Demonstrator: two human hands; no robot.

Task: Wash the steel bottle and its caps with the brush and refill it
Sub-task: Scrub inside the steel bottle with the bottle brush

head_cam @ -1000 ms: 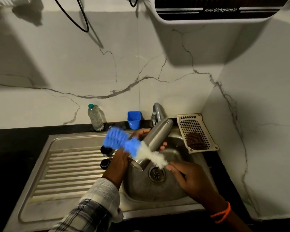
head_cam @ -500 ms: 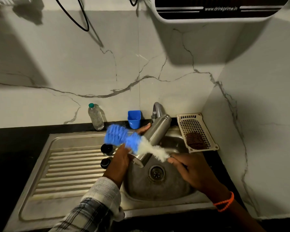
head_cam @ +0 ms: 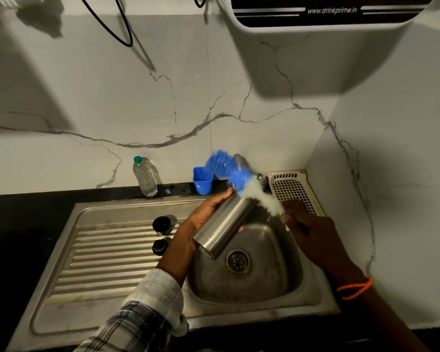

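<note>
My left hand (head_cam: 201, 219) grips the steel bottle (head_cam: 222, 228) over the sink bowl (head_cam: 272, 283), tilted with its base toward me and its neck pointing up and away. In my right hand (head_cam: 308, 232) is the handle of the bottle brush (head_cam: 241, 184). Its white and blue bristles lie across the bottle's upper end, and the blue tip curls up near the tap (head_cam: 239, 161). Two black caps (head_cam: 161, 223) (head_cam: 160, 246) stand on the ribbed drainboard left of the bowl.
A blue cup (head_cam: 202, 180) and a clear plastic water bottle (head_cam: 144, 176) stand at the back edge by the wall. A cream perforated tray (head_cam: 294, 186) with a brown scrub pad (head_cam: 294, 207) sits right of the tap. A water purifier (head_cam: 328, 13) hangs above.
The brush has swung from the bottle's lower end, left of my left hand, up to its neck by the tap. My right hand rose toward the tray.
</note>
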